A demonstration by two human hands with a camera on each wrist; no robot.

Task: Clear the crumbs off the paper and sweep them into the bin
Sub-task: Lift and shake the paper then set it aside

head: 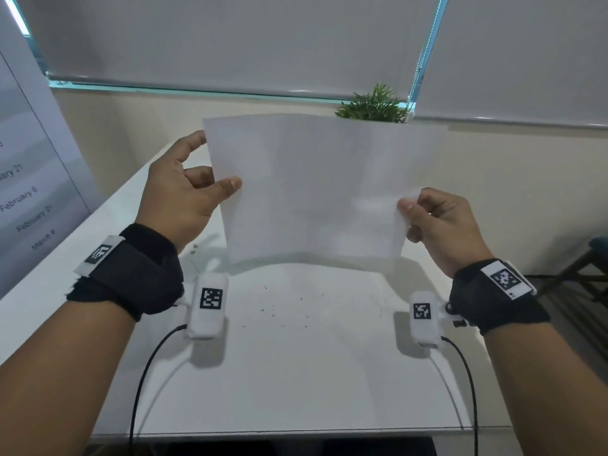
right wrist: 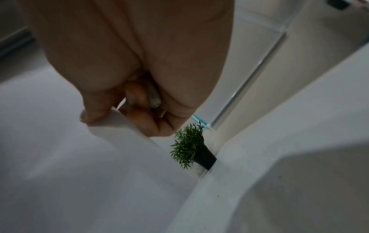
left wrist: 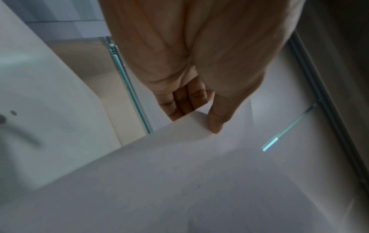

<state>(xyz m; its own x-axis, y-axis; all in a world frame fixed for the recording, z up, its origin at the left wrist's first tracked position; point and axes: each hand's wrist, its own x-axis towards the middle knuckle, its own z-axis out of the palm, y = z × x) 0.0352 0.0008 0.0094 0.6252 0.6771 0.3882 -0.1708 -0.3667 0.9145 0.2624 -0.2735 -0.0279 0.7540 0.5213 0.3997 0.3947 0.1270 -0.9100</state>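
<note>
A white sheet of paper (head: 316,185) is held up, nearly upright, above the white table (head: 296,373). My left hand (head: 204,189) pinches its left edge, thumb on the near face and fingers behind. My right hand (head: 418,215) pinches the lower right corner. In the left wrist view the left hand (left wrist: 199,102) has its thumb on the paper (left wrist: 179,181). In the right wrist view the right hand (right wrist: 127,116) grips the paper (right wrist: 79,173), with a small pale lump tucked under its curled fingers. Tiny dark crumbs (head: 273,311) lie scattered on the table below the sheet. No bin is in view.
A small potted plant (head: 375,105) (right wrist: 189,149) stands at the table's back edge, against the wall, behind the paper. A banner with printed dates (head: 26,179) leans at the left. A dark chair (head: 585,268) stands off the table's right side. Blinds cover the windows behind.
</note>
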